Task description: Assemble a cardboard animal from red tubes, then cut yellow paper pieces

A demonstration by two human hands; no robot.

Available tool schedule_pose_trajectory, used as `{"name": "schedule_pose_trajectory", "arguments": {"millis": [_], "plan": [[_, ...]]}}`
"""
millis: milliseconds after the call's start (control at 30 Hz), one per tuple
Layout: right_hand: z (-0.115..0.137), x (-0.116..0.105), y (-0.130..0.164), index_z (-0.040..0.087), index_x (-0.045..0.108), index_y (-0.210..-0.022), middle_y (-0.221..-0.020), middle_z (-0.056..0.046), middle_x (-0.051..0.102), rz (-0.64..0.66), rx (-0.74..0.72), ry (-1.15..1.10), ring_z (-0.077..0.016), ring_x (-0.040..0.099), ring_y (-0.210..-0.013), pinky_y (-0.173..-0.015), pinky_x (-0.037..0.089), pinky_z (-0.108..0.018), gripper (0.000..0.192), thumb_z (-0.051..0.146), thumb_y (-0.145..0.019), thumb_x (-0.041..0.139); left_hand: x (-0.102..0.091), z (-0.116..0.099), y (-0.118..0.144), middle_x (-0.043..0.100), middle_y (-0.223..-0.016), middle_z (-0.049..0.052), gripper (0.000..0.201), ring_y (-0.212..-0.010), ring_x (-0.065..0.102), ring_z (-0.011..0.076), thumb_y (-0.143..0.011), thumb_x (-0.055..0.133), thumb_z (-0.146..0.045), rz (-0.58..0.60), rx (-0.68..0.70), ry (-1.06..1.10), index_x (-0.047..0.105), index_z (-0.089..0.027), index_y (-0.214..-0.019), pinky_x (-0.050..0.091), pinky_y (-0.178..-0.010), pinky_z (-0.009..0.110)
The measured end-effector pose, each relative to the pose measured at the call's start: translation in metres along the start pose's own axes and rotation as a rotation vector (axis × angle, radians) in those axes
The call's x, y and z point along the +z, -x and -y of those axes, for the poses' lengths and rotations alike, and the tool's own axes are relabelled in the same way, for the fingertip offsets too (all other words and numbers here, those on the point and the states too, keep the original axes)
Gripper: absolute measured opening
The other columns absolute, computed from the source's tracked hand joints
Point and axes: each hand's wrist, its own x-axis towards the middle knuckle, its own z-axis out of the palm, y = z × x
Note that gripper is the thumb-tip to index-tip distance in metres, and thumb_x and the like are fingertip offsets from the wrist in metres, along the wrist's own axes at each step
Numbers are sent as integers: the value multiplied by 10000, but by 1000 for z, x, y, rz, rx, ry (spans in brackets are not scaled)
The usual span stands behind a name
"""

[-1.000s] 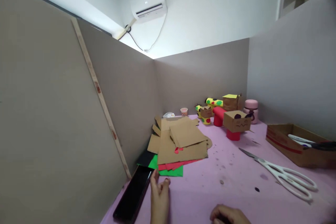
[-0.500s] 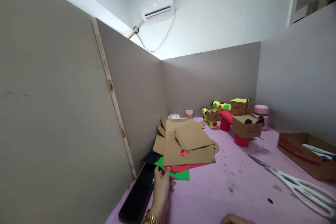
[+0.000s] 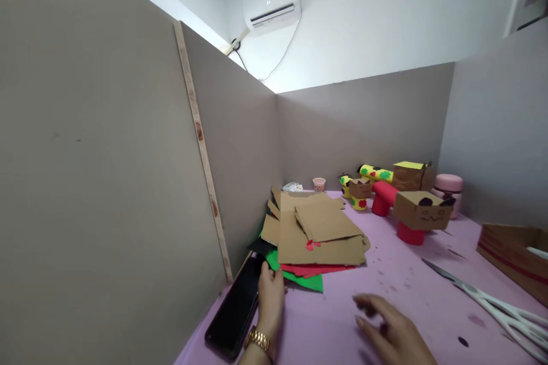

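Observation:
My left hand [image 3: 269, 299], with a gold watch on the wrist, lies flat on the pink table beside a black phone [image 3: 237, 309], its fingertips at the edge of the green paper [image 3: 309, 281]. The paper sits under red sheets and a stack of brown cardboard pieces [image 3: 319, 228]. My right hand [image 3: 391, 331] hovers low over the table at the lower right, blurred, fingers spread, holding nothing.
Grey partition walls enclose the pink table [image 3: 385, 285] on the left, back and right. Cardboard-box figures on red and yellow tubes [image 3: 422, 212] stand at the back, with a pink jar [image 3: 448, 186] and small cup [image 3: 319, 183]. White scissors [image 3: 500, 311] and a cardboard tray [image 3: 514, 251] lie at the right.
The view has swung left. My left hand slid forward along the phone to the paper's edge. My right hand has risen into view with spread fingers.

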Motion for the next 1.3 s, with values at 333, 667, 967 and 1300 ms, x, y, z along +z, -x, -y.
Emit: {"name": "schedule_pose_trajectory", "arguments": {"millis": [333, 667, 967, 1300], "plan": [[16, 34, -104, 102, 366, -1392, -1352, -220, 488, 75, -252, 534, -386, 443, -1228, -963, 389, -553, 763, 48, -650, 534, -2, 8, 0, 657, -778, 50, 380, -612, 614, 161, -770, 544, -319, -18, 14, 102, 487, -141, -1101, 502, -577, 261], [5, 40, -130, 95, 595, -1199, -1175, -204, 642, 20, -380, 693, -324, 631, -1029, -798, 552, -436, 575, -91, -717, 342, -2, 10, -8, 669, -1077, 144, 565, -832, 669, 210, -751, 638, -315, -67, -113, 291, 416, -177, -1253, 509, -594, 241], [-7, 6, -154, 145, 580, -1213, -1157, -135, 671, -142, -410, 619, -245, 661, -998, -783, 555, -367, 551, -33, -763, 317, 1, 13, -5, 598, -1155, 167, 525, -885, 641, 191, -790, 524, -154, -48, -229, 415, 325, -174, -1276, 513, -651, 236], [6, -16, -163, 144, 640, -1127, -1094, -121, 704, -199, -382, 554, -262, 678, -947, -739, 544, -357, 463, 23, -790, 346, 0, 12, 4, 638, -744, 16, 522, -596, 627, 123, -691, 525, -64, -40, -272, 384, 367, -175, -1176, 498, -552, 197]]}}
